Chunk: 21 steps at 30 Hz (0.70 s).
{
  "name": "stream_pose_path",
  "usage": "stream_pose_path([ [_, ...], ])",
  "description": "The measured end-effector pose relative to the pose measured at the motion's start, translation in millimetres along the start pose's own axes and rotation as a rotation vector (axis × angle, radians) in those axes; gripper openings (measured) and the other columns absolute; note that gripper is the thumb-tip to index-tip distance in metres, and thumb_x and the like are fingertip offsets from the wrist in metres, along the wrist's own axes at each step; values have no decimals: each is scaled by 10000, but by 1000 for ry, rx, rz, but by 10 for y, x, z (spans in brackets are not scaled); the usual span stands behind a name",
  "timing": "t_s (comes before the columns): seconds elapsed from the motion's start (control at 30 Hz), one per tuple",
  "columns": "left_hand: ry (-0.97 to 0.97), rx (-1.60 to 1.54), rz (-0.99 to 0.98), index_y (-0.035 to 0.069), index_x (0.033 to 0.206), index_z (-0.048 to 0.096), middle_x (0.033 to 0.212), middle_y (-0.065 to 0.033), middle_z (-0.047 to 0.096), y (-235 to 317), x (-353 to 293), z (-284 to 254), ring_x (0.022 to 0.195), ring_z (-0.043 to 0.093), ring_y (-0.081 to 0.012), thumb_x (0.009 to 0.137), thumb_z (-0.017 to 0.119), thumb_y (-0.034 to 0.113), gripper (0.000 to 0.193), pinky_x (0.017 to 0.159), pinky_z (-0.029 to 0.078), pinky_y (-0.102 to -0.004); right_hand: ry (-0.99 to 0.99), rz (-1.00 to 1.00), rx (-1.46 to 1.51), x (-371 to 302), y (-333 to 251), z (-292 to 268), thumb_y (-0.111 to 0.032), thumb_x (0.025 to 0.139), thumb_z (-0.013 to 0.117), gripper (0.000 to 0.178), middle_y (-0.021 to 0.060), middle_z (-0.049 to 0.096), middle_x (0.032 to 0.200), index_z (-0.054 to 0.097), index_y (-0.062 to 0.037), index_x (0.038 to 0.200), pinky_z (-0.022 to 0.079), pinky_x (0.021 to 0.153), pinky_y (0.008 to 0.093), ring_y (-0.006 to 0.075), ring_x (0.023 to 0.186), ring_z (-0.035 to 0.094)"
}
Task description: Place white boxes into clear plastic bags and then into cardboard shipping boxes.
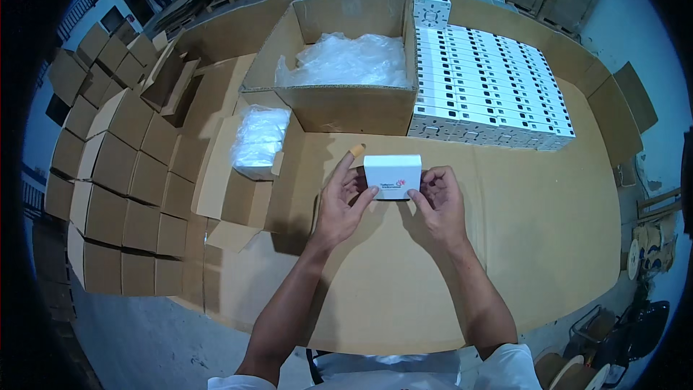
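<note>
A small white box [392, 166] with printing on its front is held upright between my two hands, above the cardboard-covered table. My left hand [341, 202] grips its left side, thumb at the lower front corner. The index finger points up past the box and wears an orange-tan covering on its tip. At the right side, my right hand [440, 202] has its thumb on the lower front corner and its other fingers curled. To the left, an open brown carton [234, 191] contains several items in clear plastic wrap [260, 137].
Behind my hands stands a large open carton [354, 110] with clear plastic bags [354, 61] inside. Rows of white units with dark square openings [491, 87] are stacked at the back right. Brown cartons [123, 202] pile up on the left. A cardboard wall [606, 101] edges the table.
</note>
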<state>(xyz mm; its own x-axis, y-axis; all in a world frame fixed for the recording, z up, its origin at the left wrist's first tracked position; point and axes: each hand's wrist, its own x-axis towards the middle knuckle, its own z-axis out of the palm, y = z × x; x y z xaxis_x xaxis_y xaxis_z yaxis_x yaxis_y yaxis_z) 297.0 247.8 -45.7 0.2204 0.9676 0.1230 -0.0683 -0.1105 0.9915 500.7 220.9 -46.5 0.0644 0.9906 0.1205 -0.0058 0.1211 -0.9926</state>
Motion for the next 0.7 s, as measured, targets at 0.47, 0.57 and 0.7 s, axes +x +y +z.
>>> stream_pose_path([
  [0.47, -60, 249, 43, 1, 1512, 272, 1252, -156, 587, -104, 88, -65, 1171, 586, -214, 859, 717, -44, 792, 1025, 480, -339, -48, -30, -322, 137, 50, -57, 88, 832, 697, 419, 89, 600, 1029, 432, -40, 1130, 522, 913, 323, 170, 983, 639],
  [0.57, -38, 213, 136, -1, 1519, 244, 1297, -170, 551, 3, 27, -52, 1215, 550, -214, 879, 704, -3, 788, 1029, 458, -333, -37, -39, -321, 103, -2, -37, 53, 825, 707, 393, 124, 630, 1044, 459, -24, 1120, 537, 919, 352, 220, 1005, 663],
  [0.7, 145, 177, 231, -11, 1481, 316, 1235, -181, 584, 256, 9, -145, 1196, 562, -227, 925, 663, 114, 666, 982, 476, -365, -13, 6, -292, 89, -270, 48, 8, 809, 732, 396, 148, 660, 1047, 486, -13, 1119, 551, 910, 360, 251, 1019, 687],
])
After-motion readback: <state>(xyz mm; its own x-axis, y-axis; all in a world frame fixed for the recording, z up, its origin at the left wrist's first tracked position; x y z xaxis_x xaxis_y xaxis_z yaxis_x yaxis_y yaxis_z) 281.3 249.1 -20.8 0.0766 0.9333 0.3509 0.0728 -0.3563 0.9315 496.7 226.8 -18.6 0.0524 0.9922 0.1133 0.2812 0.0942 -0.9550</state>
